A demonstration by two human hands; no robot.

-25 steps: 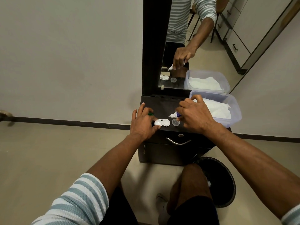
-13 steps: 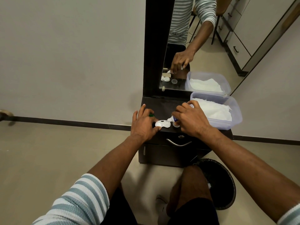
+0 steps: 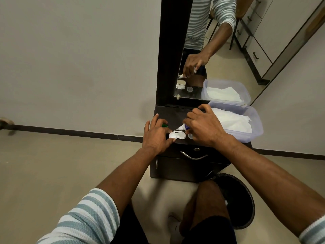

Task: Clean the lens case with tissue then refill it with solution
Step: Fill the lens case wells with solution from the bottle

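Refilling's underway: your right hand (image 3: 204, 128) curls round the solution bottle (image 3: 183, 127), nozzle over the lens case (image 3: 177, 135) at the cabinet's (image 3: 173, 112) near edge. Left hand (image 3: 156, 137), fingers spread, steadies it. Next, squeeze gently, then do the right well.

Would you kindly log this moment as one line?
refill | right hand tilts solution bottle over lens case | left hand steadies case

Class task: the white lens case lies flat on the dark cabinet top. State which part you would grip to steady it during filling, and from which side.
Grip the lens case at its left end, from the left. It lies flat with two open wells facing up, and the solution bottle, in the right hand, comes in from the right. The left hand already rests there, leaving the wells uncovered.
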